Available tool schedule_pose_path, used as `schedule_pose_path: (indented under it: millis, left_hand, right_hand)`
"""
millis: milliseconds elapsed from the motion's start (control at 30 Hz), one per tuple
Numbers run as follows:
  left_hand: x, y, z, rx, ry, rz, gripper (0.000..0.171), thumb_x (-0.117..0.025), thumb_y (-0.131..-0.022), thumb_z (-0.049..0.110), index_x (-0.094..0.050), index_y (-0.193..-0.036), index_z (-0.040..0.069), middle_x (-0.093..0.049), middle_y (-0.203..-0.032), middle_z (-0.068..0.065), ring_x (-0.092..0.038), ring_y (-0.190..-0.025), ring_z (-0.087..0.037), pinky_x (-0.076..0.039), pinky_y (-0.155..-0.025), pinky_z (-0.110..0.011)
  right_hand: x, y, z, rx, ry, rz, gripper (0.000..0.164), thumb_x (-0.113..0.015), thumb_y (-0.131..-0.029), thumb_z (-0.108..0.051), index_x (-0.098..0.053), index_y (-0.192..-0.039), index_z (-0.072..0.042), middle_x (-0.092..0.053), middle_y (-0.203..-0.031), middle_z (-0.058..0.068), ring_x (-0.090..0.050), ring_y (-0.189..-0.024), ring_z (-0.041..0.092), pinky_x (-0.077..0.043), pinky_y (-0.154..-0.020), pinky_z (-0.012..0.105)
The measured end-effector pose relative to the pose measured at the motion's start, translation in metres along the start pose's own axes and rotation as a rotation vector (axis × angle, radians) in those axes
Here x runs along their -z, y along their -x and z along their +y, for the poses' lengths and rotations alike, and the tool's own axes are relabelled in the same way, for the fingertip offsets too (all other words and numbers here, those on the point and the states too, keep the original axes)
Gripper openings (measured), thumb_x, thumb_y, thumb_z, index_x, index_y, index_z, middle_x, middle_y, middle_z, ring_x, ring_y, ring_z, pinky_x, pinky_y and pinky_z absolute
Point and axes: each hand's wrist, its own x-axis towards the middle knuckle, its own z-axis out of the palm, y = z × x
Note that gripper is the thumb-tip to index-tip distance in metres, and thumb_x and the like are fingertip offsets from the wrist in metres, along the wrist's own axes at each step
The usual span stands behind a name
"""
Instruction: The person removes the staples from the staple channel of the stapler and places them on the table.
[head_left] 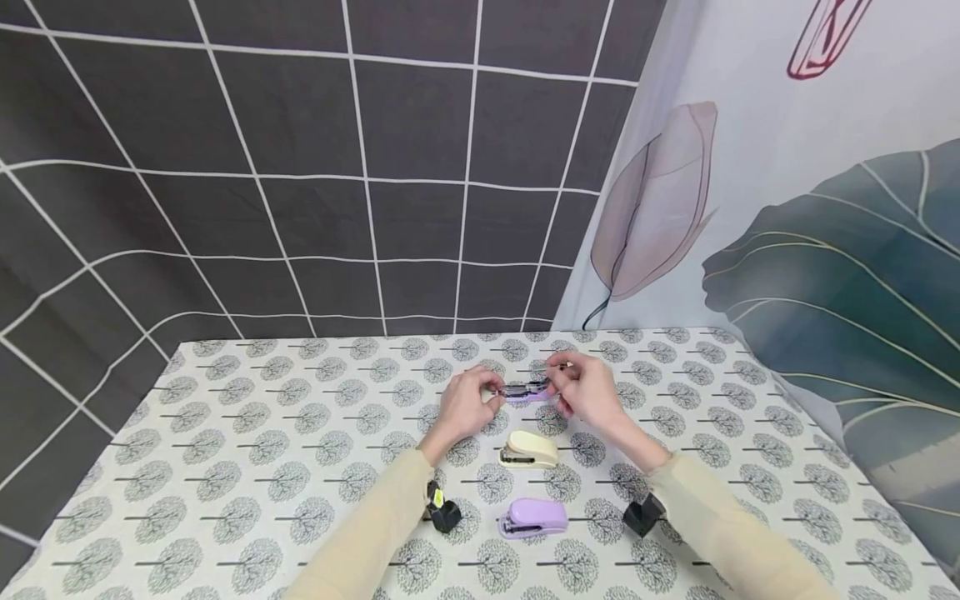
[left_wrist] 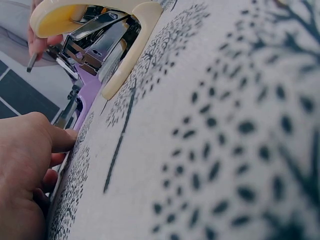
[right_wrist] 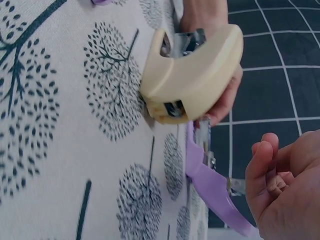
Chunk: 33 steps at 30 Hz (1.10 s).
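Observation:
A purple stapler (head_left: 531, 397) lies opened up toward the back of the patterned cloth, its metal magazine bare. My left hand (head_left: 468, 403) pinches its left end between thumb and fingers. Over its right end is my right hand (head_left: 588, 390), fingers bent together. In the left wrist view the right fingertips hold a thin dark metal strip (left_wrist: 32, 62); its exact kind is unclear. The right wrist view shows the purple stapler's curved part (right_wrist: 217, 192) below the right hand (right_wrist: 287, 185). Nearer me stands a cream stapler (head_left: 531, 449), hiding part of the work in both wrist views.
Closest to me on the cloth is a second purple stapler (head_left: 534, 517), closed. The tree-print cloth (head_left: 300, 467) covers the table. A dark gridded curtain (head_left: 300, 208) hangs behind, with a leaf-print curtain (head_left: 660, 225) at the right.

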Motion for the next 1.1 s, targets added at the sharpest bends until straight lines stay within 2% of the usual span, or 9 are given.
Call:
schedule_pose_path:
  millis: [133, 267, 600, 867, 1100]
  left_hand:
    - [0.001, 0.000, 0.000, 0.006, 0.003, -0.004, 0.022, -0.079, -0.082, 0.011, -0.073, -0.103, 0.014, -0.068, -0.098, 0.004, -0.059, -0.082, -0.014, -0.048, -0.073, -0.030]
    - [0.002, 0.001, 0.001, 0.009, 0.000, -0.003, 0.022, -0.079, -0.082, 0.011, -0.073, -0.103, 0.013, -0.068, -0.099, 0.004, -0.061, -0.085, -0.015, -0.048, -0.077, -0.032]
    - [0.003, 0.003, 0.002, 0.009, 0.001, -0.001, 0.022, -0.080, -0.082, 0.011, -0.073, -0.103, 0.013, -0.068, -0.098, 0.004, -0.058, -0.079, -0.013, -0.046, -0.071, -0.028]
    - [0.003, 0.002, 0.004, 0.008, 0.013, -0.005, 0.022, -0.079, -0.083, 0.010, -0.072, -0.104, 0.011, -0.068, -0.099, 0.001, -0.057, -0.078, -0.013, -0.047, -0.069, -0.028]
    - [0.003, 0.002, 0.005, 0.015, 0.019, -0.015, 0.022, -0.078, -0.084, 0.010, -0.072, -0.105, 0.011, -0.067, -0.099, 0.001, -0.057, -0.079, -0.013, -0.047, -0.071, -0.028]
  right_hand:
    - [0.010, 0.000, 0.002, 0.019, 0.006, 0.034, 0.021, -0.061, -0.096, 0.002, -0.063, -0.115, 0.010, -0.067, -0.073, 0.021, -0.056, -0.044, 0.014, -0.052, -0.042, 0.031]
    - [0.018, -0.001, 0.005, 0.015, 0.002, 0.029, 0.023, -0.061, -0.096, 0.002, -0.061, -0.118, 0.010, -0.068, -0.074, 0.021, -0.056, -0.045, 0.014, -0.053, -0.043, 0.032]
    - [0.040, 0.002, 0.012, -0.017, -0.022, 0.021, 0.027, -0.059, -0.097, 0.001, -0.059, -0.122, 0.009, -0.068, -0.081, 0.022, -0.060, -0.051, 0.022, -0.052, -0.045, 0.033]
    - [0.053, 0.003, 0.022, -0.050, -0.029, 0.050, 0.026, -0.061, -0.097, 0.000, -0.060, -0.121, 0.008, -0.067, -0.082, 0.025, -0.058, -0.051, 0.015, -0.052, -0.046, 0.029]
    - [0.061, 0.004, 0.029, -0.082, -0.015, 0.065, 0.027, -0.061, -0.097, -0.001, -0.060, -0.123, 0.008, -0.068, -0.082, 0.024, -0.059, -0.051, 0.016, -0.052, -0.047, 0.029]
